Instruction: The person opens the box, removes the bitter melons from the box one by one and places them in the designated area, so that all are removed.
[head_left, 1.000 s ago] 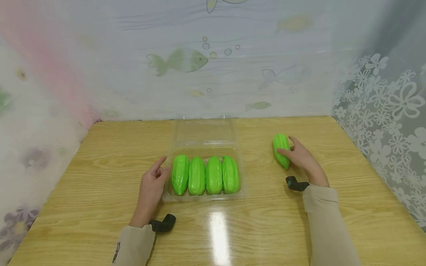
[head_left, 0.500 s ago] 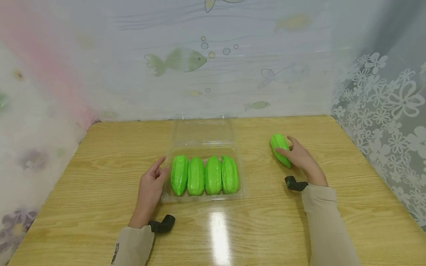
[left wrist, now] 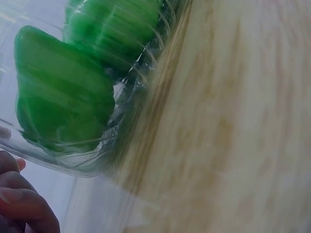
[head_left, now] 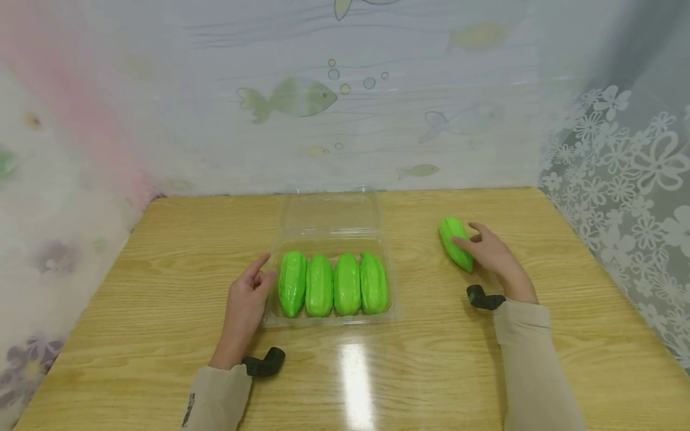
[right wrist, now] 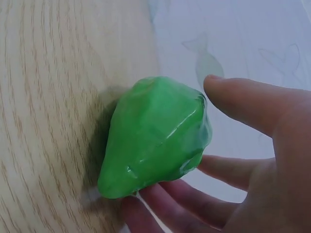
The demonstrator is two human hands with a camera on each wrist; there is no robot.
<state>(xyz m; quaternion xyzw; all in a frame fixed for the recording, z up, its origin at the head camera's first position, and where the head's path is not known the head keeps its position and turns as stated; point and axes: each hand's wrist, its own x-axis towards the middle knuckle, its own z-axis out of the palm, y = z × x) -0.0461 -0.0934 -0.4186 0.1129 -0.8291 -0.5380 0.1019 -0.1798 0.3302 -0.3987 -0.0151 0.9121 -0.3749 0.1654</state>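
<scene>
A bright green, ribbed, glossy gourd-like vegetable [head_left: 455, 244] lies on the right of the table, its pointed end toward me. My right hand [head_left: 493, 257] is around its right side. In the right wrist view the thumb [right wrist: 238, 99] stands slightly off its surface, while the other fingers [right wrist: 194, 199] lie along its far side and are partly hidden. A clear plastic clamshell box [head_left: 330, 321] with its lid raised holds a row of several similar vegetables [head_left: 319, 286]. My left hand [head_left: 245, 305] rests at the box's left wall, index finger extended; contact with the wall is unclear.
All this stands on a wood-grain table [head_left: 162, 287]. Behind it hangs a pale sheet [head_left: 377, 131] printed with fish, and a flowered curtain [head_left: 636, 173] borders the right side. A black wrist camera [head_left: 264, 363] sits on each wrist.
The loose vegetable has turned slightly, its far end swinging left. My right thumb has drawn back a little to the right across it. The left hand and the box stay in place.
</scene>
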